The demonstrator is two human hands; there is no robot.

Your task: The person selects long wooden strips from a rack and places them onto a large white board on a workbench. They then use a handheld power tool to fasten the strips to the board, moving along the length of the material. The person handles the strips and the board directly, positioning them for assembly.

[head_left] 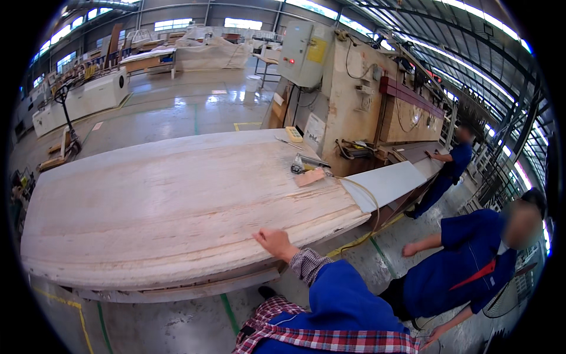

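Pale wood, whitish over most of its face, spreads in front of us as one broad panel (pixel 177 194), its long near edge curving across the view through the fisheye lens. Our right grip (pixel 273 242) reaches over that near edge from the lower right, toward the panel's right-hand end. The panel therefore lies under and beyond our fingers, with most of its surface stretching off to their left. Our fingers are curled in toward the palm, nearly closed, and we see no object in them; whether they touch the wood or hang just above it, we cannot tell. Our left grip is outside the view, so we cannot tell its state.

Beyond our right grip, near the panel's far right corner, a dark and silver hand tool (pixel 302 164) lies beside a flat pinkish piece (pixel 310 177). Behind these, a slim metal tool (pixel 288 143) rests close to a small yellow block (pixel 293 134) at the far edge. Past the panel's right end we have a pale sheet (pixel 386 184), and a tan hose (pixel 375 203) loops down in front of it toward the floor (pixel 177 112).

To our right stands a co-worker in blue (pixel 466 259), one arm held out, well apart from the panel. Farther back, another person in blue (pixel 458 159) rests a hand on a brown surface (pixel 420 158).
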